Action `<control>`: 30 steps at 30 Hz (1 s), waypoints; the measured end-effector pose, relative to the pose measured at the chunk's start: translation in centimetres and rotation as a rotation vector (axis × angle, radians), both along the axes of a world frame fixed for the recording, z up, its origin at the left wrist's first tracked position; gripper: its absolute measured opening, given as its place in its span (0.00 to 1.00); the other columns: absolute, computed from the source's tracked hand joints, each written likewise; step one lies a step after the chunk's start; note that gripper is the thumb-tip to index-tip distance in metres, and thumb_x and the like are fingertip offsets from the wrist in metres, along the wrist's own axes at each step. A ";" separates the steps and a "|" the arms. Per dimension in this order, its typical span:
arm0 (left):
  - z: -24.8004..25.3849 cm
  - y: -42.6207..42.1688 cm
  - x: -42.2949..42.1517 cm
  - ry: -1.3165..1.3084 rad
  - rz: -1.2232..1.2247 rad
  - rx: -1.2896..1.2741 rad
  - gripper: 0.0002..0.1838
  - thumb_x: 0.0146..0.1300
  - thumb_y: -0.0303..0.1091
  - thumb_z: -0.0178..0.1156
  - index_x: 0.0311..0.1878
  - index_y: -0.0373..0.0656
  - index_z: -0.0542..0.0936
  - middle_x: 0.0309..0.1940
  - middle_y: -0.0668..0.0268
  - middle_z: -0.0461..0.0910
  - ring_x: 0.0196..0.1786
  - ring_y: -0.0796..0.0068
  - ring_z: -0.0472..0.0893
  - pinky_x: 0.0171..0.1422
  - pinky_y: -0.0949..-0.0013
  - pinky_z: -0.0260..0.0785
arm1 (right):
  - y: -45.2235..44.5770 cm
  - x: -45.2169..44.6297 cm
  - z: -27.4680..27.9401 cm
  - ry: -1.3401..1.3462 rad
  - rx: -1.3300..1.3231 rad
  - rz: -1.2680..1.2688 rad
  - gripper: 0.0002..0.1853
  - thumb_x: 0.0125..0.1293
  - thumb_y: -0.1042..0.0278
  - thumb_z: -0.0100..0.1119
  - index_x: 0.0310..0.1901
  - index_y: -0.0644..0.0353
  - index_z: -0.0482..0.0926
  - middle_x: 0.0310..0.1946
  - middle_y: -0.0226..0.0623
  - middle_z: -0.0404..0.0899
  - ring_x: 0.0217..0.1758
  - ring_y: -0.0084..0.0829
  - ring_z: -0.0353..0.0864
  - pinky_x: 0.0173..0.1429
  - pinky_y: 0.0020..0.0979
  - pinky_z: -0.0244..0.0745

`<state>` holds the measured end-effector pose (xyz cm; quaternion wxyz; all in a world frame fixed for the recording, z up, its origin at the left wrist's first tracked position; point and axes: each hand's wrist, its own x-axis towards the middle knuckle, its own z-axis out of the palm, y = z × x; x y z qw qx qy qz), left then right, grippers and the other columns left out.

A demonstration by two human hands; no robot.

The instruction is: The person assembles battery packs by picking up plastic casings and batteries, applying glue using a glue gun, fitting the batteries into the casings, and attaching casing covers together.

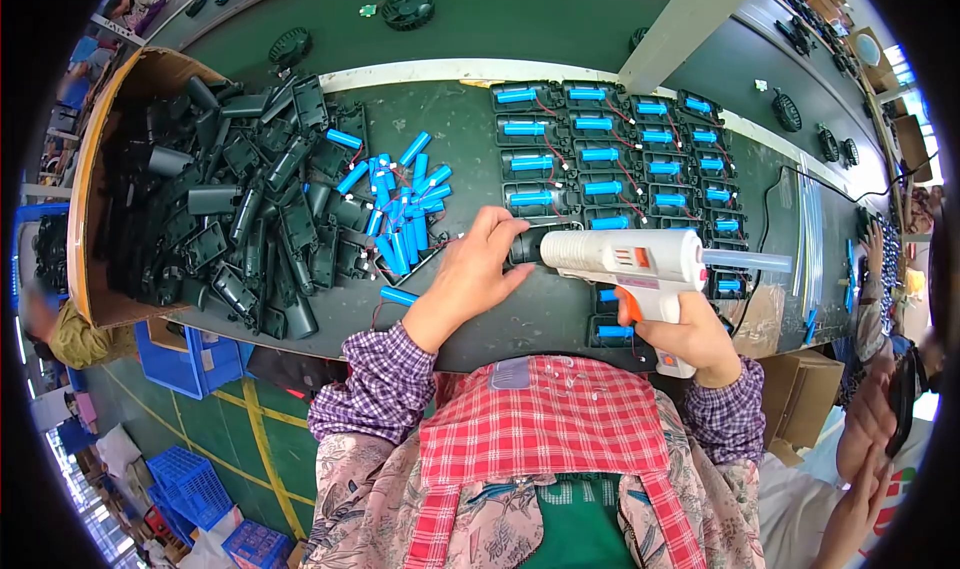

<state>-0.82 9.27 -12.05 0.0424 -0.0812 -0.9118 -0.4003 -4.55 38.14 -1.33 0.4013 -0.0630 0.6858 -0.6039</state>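
Observation:
My right hand [685, 334] is wrapped round a white glue gun [625, 257] with an orange trigger and a clear glue stick [750, 260] in its back. The gun's nozzle points left, toward my left hand [480, 267]. My left hand's fingers are curved at a black plastic housing [522, 248] near the nozzle; how firmly they hold it is partly hidden. Beyond the gun, rows of black housings with blue cells [600, 155] lie on the dark table [450, 334]. Left of them is a loose pile of blue cells [405, 209] with thin wires.
A cardboard box [95, 189] spills black housings [240, 204] at the left. A white post [685, 29] rises behind the rows. Round black parts [408, 10] lie on the green surface beyond. A black cable runs at the right, near another person's hands [865, 434].

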 end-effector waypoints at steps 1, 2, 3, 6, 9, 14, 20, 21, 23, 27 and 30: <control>0.0 0.0 0.0 -0.002 0.001 0.001 0.28 0.55 0.35 0.76 0.59 0.43 0.78 0.54 0.61 0.74 0.38 0.65 0.84 0.41 0.62 0.79 | -0.1 -0.2 -0.3 0.010 0.023 0.019 0.28 0.55 0.85 0.57 0.61 0.68 0.75 0.45 0.36 0.81 0.48 0.28 0.81 0.53 0.31 0.76; 0.0 0.0 0.0 0.005 0.000 -0.003 0.28 0.55 0.35 0.76 0.59 0.43 0.78 0.54 0.61 0.74 0.38 0.65 0.84 0.41 0.62 0.79 | -0.1 -0.2 -0.3 0.008 0.024 0.022 0.28 0.55 0.85 0.57 0.61 0.68 0.75 0.45 0.36 0.81 0.48 0.28 0.81 0.53 0.31 0.76; 0.0 -0.1 0.0 0.014 -0.001 -0.008 0.28 0.55 0.34 0.76 0.59 0.43 0.78 0.53 0.61 0.74 0.38 0.65 0.84 0.41 0.62 0.79 | -0.2 -0.2 -0.4 0.015 0.053 0.017 0.28 0.55 0.84 0.58 0.61 0.68 0.75 0.45 0.36 0.81 0.47 0.28 0.81 0.52 0.31 0.76; 0.0 0.0 0.0 -0.009 0.008 -0.010 0.29 0.54 0.34 0.76 0.59 0.43 0.77 0.53 0.61 0.74 0.38 0.65 0.84 0.41 0.62 0.79 | 0.3 -0.3 -0.4 0.034 0.094 -0.005 0.27 0.55 0.84 0.58 0.61 0.68 0.75 0.45 0.36 0.81 0.45 0.28 0.81 0.50 0.31 0.77; 0.0 0.1 0.1 0.009 0.010 0.009 0.28 0.54 0.34 0.76 0.59 0.43 0.77 0.53 0.61 0.74 0.38 0.65 0.84 0.40 0.62 0.79 | 1.2 -0.1 -0.3 0.042 0.064 -0.056 0.28 0.55 0.85 0.58 0.61 0.69 0.75 0.46 0.38 0.82 0.44 0.29 0.82 0.50 0.31 0.77; 0.2 0.2 0.2 0.023 0.036 -0.046 0.28 0.55 0.35 0.75 0.59 0.43 0.77 0.53 0.60 0.74 0.39 0.63 0.83 0.41 0.61 0.79 | 1.3 -0.4 -1.1 0.003 -0.110 -0.093 0.36 0.49 0.81 0.57 0.65 0.70 0.70 0.50 0.44 0.81 0.50 0.36 0.84 0.58 0.38 0.79; 1.5 0.0 0.7 0.048 0.005 0.052 0.27 0.58 0.35 0.74 0.59 0.43 0.77 0.57 0.60 0.73 0.41 0.63 0.83 0.42 0.62 0.79 | 0.4 -0.8 -0.6 -0.036 -0.240 -0.103 0.34 0.48 0.82 0.57 0.63 0.71 0.73 0.52 0.44 0.80 0.56 0.37 0.83 0.65 0.38 0.74; 2.5 -0.4 0.7 0.081 0.026 0.085 0.24 0.59 0.35 0.74 0.58 0.44 0.79 0.54 0.60 0.78 0.40 0.63 0.84 0.42 0.63 0.79 | 0.4 -0.9 -0.4 -0.035 -0.233 -0.099 0.34 0.48 0.82 0.57 0.63 0.71 0.73 0.52 0.44 0.80 0.56 0.37 0.83 0.65 0.38 0.74; 3.4 -2.5 -0.3 0.187 0.093 0.012 0.23 0.59 0.34 0.73 0.57 0.44 0.79 0.50 0.60 0.80 0.40 0.64 0.84 0.42 0.63 0.79 | 0.6 -1.1 -0.3 -0.027 -0.225 -0.095 0.34 0.47 0.81 0.55 0.63 0.71 0.73 0.52 0.43 0.80 0.55 0.38 0.83 0.64 0.38 0.75; 5.3 -7.4 -4.2 0.253 0.375 -0.343 0.18 0.59 0.35 0.70 0.50 0.42 0.80 0.40 0.55 0.84 0.46 0.50 0.84 0.45 0.51 0.77 | 1.2 -0.9 -1.4 -0.058 -0.202 -0.106 0.37 0.46 0.77 0.62 0.65 0.71 0.71 0.52 0.46 0.82 0.53 0.42 0.85 0.61 0.41 0.79; 4.4 -9.9 -7.9 0.026 0.428 -0.579 0.20 0.56 0.39 0.71 0.47 0.39 0.79 0.41 0.51 0.85 0.45 0.46 0.85 0.49 0.46 0.78 | 2.1 -1.2 -2.1 -0.018 -0.201 -0.090 0.36 0.49 0.76 0.67 0.64 0.71 0.73 0.52 0.45 0.83 0.52 0.40 0.86 0.58 0.39 0.81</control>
